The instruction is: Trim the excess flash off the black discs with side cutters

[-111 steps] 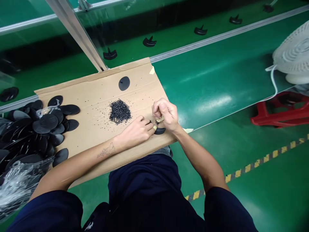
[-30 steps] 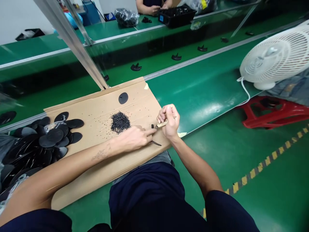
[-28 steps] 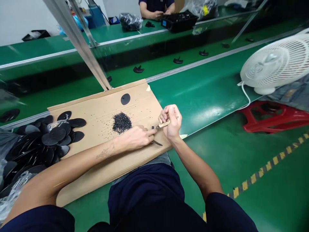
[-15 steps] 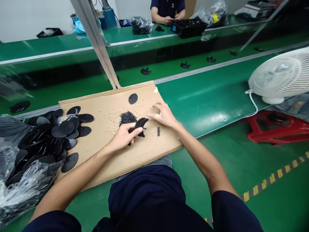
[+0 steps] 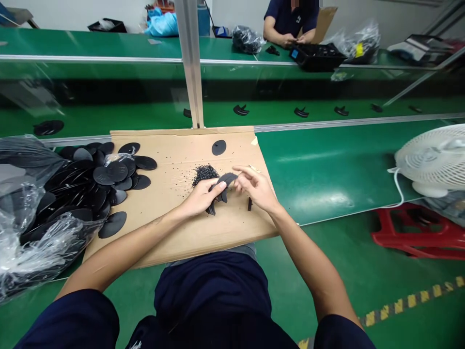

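My left hand (image 5: 201, 198) grips a curved black plastic part (image 5: 225, 180) with prongs hanging below it, thumb on top. At the part's right tip is my right hand (image 5: 255, 186), thumb and fingers bent together in a pinch; whatever lies between them is too small to make out. Just behind my left hand, a heap of tiny black pieces (image 5: 204, 173) is spread on the cardboard sheet (image 5: 174, 232). A short black strip (image 5: 250, 204) lies below my right hand, partly covered by it. Farther back on the cardboard rests a black oval disc (image 5: 218, 147).
Many black oval discs (image 5: 112, 224) spill from a clear plastic bag (image 5: 22, 232) at the left. Behind the cardboard, curved black parts (image 5: 301, 112) sit along a green belt, past a metal post (image 5: 191, 63). A white fan (image 5: 432, 157) stands right. A co-worker (image 5: 290, 24) sits opposite.
My right hand has come in from the right to the curved part's tip, and its spread fingers have closed together. My left hand still holds the part, now turned somewhat. The view has shifted.
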A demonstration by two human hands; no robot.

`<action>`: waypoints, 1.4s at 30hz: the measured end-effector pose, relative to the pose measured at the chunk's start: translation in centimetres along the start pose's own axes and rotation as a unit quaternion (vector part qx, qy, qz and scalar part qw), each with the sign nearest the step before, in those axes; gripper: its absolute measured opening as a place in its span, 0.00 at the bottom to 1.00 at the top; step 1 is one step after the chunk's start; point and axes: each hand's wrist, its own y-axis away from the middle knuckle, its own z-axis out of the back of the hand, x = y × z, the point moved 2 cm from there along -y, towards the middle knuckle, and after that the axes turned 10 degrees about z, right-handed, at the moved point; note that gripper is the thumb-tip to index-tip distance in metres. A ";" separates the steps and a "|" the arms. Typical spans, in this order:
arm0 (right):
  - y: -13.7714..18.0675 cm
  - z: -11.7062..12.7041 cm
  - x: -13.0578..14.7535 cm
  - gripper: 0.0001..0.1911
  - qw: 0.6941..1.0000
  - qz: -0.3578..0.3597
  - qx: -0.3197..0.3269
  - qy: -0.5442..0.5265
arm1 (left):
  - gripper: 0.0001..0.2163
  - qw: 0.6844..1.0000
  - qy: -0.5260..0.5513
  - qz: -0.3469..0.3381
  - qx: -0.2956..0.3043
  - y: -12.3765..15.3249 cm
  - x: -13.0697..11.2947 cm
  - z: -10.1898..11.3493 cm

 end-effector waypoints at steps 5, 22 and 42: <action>-0.2 -1.0 1.4 0.21 0.992 -0.054 -0.049 -0.100 | 0.28 0.999 0.013 0.007 0.048 -0.3 -0.1 -1.6; 1.9 1.3 0.4 0.22 0.987 -0.148 0.056 -0.021 | 0.25 0.999 -0.011 0.024 -0.027 -2.1 0.0 -4.3; 5.8 18.1 -7.4 0.20 0.871 -0.191 -0.138 0.430 | 0.16 0.971 -0.185 -0.014 -0.154 3.9 3.6 4.1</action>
